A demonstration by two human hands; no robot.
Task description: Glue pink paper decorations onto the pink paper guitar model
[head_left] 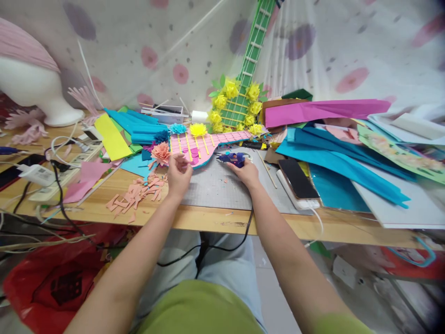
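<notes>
Bench of pale wood [205, 221] runs across the view, backed by a whitish curtain [208, 39] printed with pink and purple spots. On it, a grey cutting mat [215, 188] lies before the seated person, and the pink paper guitar [222, 138] rests across the mat's far side, its yellow strings running over the body and paper flowers along its left and upper edges. The left hand [180, 169] is at the guitar's lower left edge, fingers bent close; whether they pinch anything cannot be told. The right hand [246, 171] is clamped around a blue glue gun [236, 159], nozzle toward the guitar; a black cord [248, 227] drops over the bench's front edge near that hand.

Peach paper scraps [137, 195] litter the wood left of the mat. Beyond the guitar, a green paper guitar [243, 99] with yellow roses leans upright. Blue paper strips [347, 160] pile up at right, near a dark-screened phone [299, 178]. At left are a power strip [74, 174] and a white mannequin head [29, 88]; below sits a red bag [31, 273].
</notes>
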